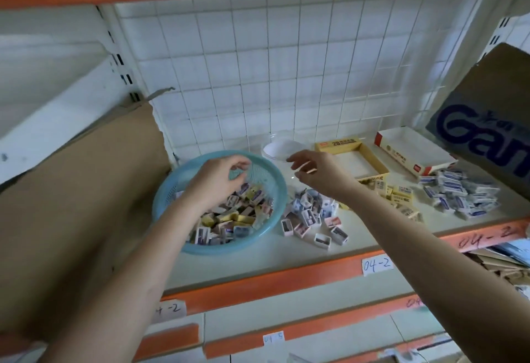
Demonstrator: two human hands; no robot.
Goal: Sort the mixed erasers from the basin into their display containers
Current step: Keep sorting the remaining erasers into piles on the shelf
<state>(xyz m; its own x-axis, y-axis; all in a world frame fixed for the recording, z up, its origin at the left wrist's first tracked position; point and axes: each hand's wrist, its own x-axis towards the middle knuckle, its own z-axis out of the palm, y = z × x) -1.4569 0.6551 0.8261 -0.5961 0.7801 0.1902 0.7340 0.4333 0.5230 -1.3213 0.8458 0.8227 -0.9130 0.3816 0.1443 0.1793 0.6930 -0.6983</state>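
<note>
A light blue perforated basin point(266, 227) on the shelf holds several mixed erasers point(229, 219). My left hand point(218, 179) hovers over them with fingers loosely curled and nothing held. My right hand point(318, 173) is raised to the right of the basin, fingers relaxed and empty, above a pile of picture-wrapped erasers point(312, 219). Behind it stand a clear round tub point(279, 147), a yellow display box point(375, 161) and a white-and-red display box point(413, 150). A yellow eraser pile point(398, 196) and a blue-and-white eraser pile point(459, 193) lie in front of the boxes.
A large cardboard sheet point(86, 190) leans at the left, touching the basin side. A dark printed carton point(487, 121) overhangs the right end. The shelf's orange front edge point(286, 276) carries paper labels. A wire grid backs the shelf.
</note>
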